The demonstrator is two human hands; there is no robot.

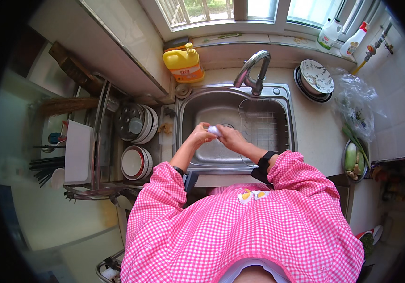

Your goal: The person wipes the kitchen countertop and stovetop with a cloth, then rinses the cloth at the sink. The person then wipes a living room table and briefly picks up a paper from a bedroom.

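Note:
Both my hands meet above the basin of a stainless steel sink point(206, 155). My left hand point(201, 134) pinches one side of a small whitish-purple thing point(214, 131), too small to name for certain. Around its other side are the fingers of my right hand point(229, 136), slightly blurred. The drain point(228, 126) shows partly behind my right hand. A wire rack point(266, 123) lies in the right part of the basin. Behind the sink stands a curved metal faucet point(257, 74); whether water runs from it cannot be told.
Left of the sink are stacked bowls point(135, 163), plates point(149, 123) and a dish rack point(98, 141). A yellow jug point(184, 65) stands at the back left. To the right are nested bowls point(316, 77), a plastic bag point(356, 102) and a bowl of vegetables point(351, 155).

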